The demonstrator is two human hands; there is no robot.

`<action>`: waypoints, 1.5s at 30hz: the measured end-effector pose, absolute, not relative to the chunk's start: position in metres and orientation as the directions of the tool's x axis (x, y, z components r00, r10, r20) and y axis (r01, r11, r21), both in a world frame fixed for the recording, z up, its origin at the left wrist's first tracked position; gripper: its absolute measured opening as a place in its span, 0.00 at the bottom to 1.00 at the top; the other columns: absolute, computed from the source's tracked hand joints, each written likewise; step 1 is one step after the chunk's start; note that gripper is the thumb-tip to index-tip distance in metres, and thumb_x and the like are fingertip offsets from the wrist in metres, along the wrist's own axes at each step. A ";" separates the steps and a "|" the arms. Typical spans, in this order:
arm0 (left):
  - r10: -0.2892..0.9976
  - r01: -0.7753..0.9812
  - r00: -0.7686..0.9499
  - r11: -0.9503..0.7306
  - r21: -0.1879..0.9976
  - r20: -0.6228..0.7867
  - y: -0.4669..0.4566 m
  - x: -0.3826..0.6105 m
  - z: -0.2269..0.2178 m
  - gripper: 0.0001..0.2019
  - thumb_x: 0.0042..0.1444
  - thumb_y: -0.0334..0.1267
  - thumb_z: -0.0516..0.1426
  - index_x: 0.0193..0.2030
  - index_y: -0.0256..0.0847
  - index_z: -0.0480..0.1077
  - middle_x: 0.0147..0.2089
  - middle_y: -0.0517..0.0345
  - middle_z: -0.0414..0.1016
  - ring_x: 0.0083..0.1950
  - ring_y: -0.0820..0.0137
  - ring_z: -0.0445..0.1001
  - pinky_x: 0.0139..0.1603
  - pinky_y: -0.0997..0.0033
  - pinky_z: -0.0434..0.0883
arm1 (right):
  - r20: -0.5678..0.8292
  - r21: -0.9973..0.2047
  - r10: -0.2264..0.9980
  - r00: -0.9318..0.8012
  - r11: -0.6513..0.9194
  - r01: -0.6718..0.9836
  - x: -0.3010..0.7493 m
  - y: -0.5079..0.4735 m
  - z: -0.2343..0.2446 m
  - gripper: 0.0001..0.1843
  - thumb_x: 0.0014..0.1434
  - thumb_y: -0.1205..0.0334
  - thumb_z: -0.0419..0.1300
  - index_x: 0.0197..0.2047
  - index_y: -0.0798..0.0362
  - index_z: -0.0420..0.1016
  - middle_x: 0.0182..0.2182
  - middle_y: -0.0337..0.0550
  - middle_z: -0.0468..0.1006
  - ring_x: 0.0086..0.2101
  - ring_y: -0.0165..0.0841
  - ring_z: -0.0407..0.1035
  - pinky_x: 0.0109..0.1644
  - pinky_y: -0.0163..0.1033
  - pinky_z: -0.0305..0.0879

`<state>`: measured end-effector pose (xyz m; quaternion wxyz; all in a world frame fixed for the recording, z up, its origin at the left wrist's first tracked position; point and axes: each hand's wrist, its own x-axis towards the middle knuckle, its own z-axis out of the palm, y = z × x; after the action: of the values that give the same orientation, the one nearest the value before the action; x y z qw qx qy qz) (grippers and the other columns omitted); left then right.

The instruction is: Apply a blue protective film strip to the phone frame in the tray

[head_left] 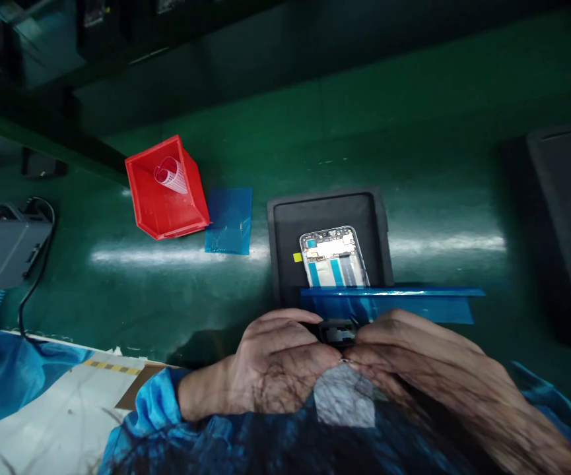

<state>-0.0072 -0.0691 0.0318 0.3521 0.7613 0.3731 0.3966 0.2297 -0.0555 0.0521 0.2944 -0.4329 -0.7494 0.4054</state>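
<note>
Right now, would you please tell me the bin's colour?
The bin is red, in the head view.

Blue film [424,307] looks glossy; black tray [329,210], matt.

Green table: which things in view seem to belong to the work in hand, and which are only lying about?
Probably in the work:
small dark part, between left hand and right hand
blue film just beyond them
opened phone in black tray

Seemingly just lying about:
red bin with pale mesh inside
flat blue sheet beside the bin
grey device, far left
</note>
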 end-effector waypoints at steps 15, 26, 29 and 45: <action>0.964 0.199 0.242 -0.156 0.968 0.105 -0.059 -0.002 0.033 0.06 0.60 0.37 0.73 0.42 0.40 0.85 0.36 0.53 0.91 0.41 0.63 0.92 0.56 0.64 0.89 | 0.010 -0.946 0.935 -0.355 0.124 0.299 0.231 -0.055 0.044 0.04 0.71 0.59 0.65 0.42 0.40 0.81 0.32 0.33 0.82 0.29 0.26 0.79 0.36 0.24 0.77; 0.983 0.176 0.173 0.027 0.984 -0.058 -0.064 -0.002 0.034 0.11 0.58 0.39 0.74 0.47 0.43 0.88 0.41 0.52 0.93 0.49 0.61 0.92 0.55 0.75 0.86 | -0.019 -0.966 0.958 -0.286 0.056 0.253 0.231 -0.055 0.038 0.05 0.68 0.61 0.68 0.38 0.41 0.81 0.31 0.33 0.82 0.28 0.27 0.78 0.33 0.26 0.76; 0.985 0.159 0.148 0.067 0.985 -0.091 -0.065 -0.002 0.033 0.04 0.60 0.37 0.73 0.41 0.44 0.89 0.38 0.55 0.92 0.47 0.62 0.92 0.51 0.77 0.86 | -0.023 -0.970 0.958 -0.285 0.047 0.239 0.230 -0.052 0.038 0.06 0.67 0.61 0.69 0.36 0.42 0.82 0.29 0.34 0.83 0.27 0.28 0.79 0.32 0.26 0.76; 0.988 0.243 0.128 -0.115 0.963 0.085 -0.080 -0.008 0.018 0.11 0.68 0.47 0.66 0.37 0.44 0.84 0.31 0.57 0.90 0.36 0.65 0.91 0.48 0.69 0.89 | 0.214 -0.776 0.886 -0.411 0.410 0.480 0.246 -0.046 0.033 0.06 0.73 0.57 0.62 0.51 0.40 0.79 0.36 0.43 0.86 0.33 0.38 0.82 0.37 0.40 0.84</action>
<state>-0.0081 -0.0800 0.0176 0.4355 0.6120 0.5030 0.4275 0.2465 -0.0463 0.0333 0.3183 -0.4395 -0.7770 0.3190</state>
